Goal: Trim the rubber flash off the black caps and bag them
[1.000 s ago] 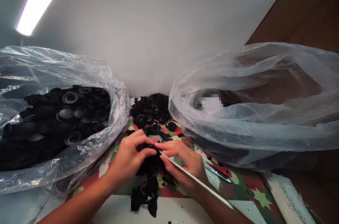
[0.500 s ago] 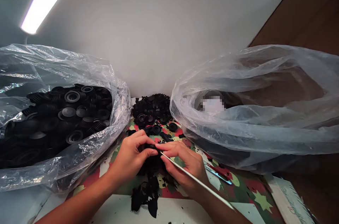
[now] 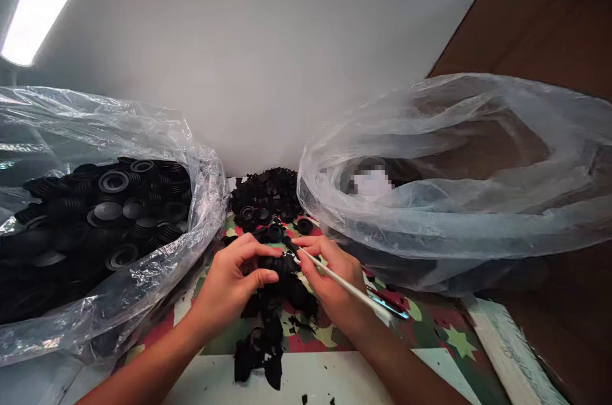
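Note:
My left hand pinches a dark rubber part between thumb and fingers; its shape is partly lost against black pieces below. A thin white stick is gripped in my right hand, its near end slanting down along my wrist. The stick's far tip is at my right fingertips, a short gap from the left hand. Under and between both hands lie black rubber scraps, with a larger torn piece closer to me.
At left, a clear plastic bag holds many black ribbed rubber parts. Another clear bag gapes at right. Black scraps are heaped against the wall. A slim red-and-metal tool rests on the camouflage-patterned cloth.
My right hand has drawn away from my left, taking the stick's tip off the part. The left thumb and forefinger are wider apart. The whole view has shifted slightly.

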Demonstrator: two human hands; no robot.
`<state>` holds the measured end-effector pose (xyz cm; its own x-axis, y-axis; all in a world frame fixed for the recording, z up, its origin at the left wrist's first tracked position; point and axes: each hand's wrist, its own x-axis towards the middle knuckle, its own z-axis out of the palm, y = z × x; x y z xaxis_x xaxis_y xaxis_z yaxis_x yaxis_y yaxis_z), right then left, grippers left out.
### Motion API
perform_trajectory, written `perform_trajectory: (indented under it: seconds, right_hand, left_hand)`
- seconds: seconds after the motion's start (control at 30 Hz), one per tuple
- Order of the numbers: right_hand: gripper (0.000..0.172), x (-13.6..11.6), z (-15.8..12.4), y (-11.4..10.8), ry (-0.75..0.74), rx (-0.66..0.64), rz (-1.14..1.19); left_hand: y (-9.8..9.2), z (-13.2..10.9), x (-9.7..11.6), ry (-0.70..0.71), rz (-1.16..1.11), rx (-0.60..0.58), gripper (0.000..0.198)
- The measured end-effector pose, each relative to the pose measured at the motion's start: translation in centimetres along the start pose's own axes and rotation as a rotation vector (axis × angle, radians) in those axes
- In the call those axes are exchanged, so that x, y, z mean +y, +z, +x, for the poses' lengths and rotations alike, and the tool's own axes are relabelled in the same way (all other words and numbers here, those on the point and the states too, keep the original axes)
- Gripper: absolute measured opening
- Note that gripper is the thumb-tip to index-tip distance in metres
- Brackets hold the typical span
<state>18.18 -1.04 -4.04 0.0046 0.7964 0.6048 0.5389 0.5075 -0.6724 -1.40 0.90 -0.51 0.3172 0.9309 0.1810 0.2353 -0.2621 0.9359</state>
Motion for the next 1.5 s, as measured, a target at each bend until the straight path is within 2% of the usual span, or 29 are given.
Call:
perform_trajectory:
  seconds: [0.1, 0.23, 0.37, 0.5, 0.6, 0.73, 0.9, 0.97, 1.1, 1.27, 1.4, 1.5]
  right_hand:
    - [0.016, 0.4, 0.6, -0.7, 0.158, -0.013, 0.136]
    - [0.017, 0.7, 0.5, -0.8, 0.140, -0.026, 0.322]
    - [0.029, 0.2, 0.1, -0.6, 0.121, -0.202, 0.348]
    - [0.033, -0.4, 0.2, -0.6, 0.067, -0.409, 0.274]
    - [0.036, -0.1, 0.5, -0.6, -0.033, -0.448, 0.107]
    - [0.018, 0.6, 0.8, 0.0, -0.211, -0.383, -0.156]
    - [0.023, 0.4, 1.0, 0.7, -0.379, -0.317, -0.406]
    - [0.022, -0.1, 1.1, 0.8, -0.421, -0.284, -0.428]
    - [0.018, -0.8, 1.2, 0.9, -0.413, -0.253, -0.415]
    - [0.011, -0.9, 1.9, 0.5, -0.454, -0.355, -0.509]
    - [0.015, -0.9, 2.7, -0.1, -0.499, -0.494, -0.502]
    - [0.020, -0.9, 3.0, -0.3, -0.540, -0.536, -0.437]
  left_hand:
    - [-0.3, 0.1, -0.4, -0.023, -0.145, -0.103, 0.024]
    - [-0.4, 0.2, -0.7, -0.026, -0.264, -0.154, 0.020]
    - [-0.2, 0.0, -0.7, 0.025, -0.139, -0.170, 0.018]
    - [-0.2, -0.2, -1.0, 0.191, 0.077, -0.162, 0.065]
    - [-0.3, -0.2, -1.2, 0.256, 0.145, -0.148, 0.078]
    - [-0.5, 0.0, -0.8, 0.279, 0.238, -0.118, 0.075]
    - [-0.9, 0.3, -0.3, 0.342, 0.386, -0.156, 0.068]
    - [-1.0, 0.5, -0.1, 0.327, 0.440, -0.172, 0.061]
    - [-1.1, 0.8, 0.4, 0.268, 0.469, -0.226, 0.038]
    - [-1.5, 0.8, 1.3, 0.200, 0.485, -0.277, 0.017]
    - [-2.1, 0.7, 2.0, 0.171, 0.474, -0.300, 0.011]
    - [-2.2, 0.6, 2.4, 0.153, 0.378, -0.281, 0.008]
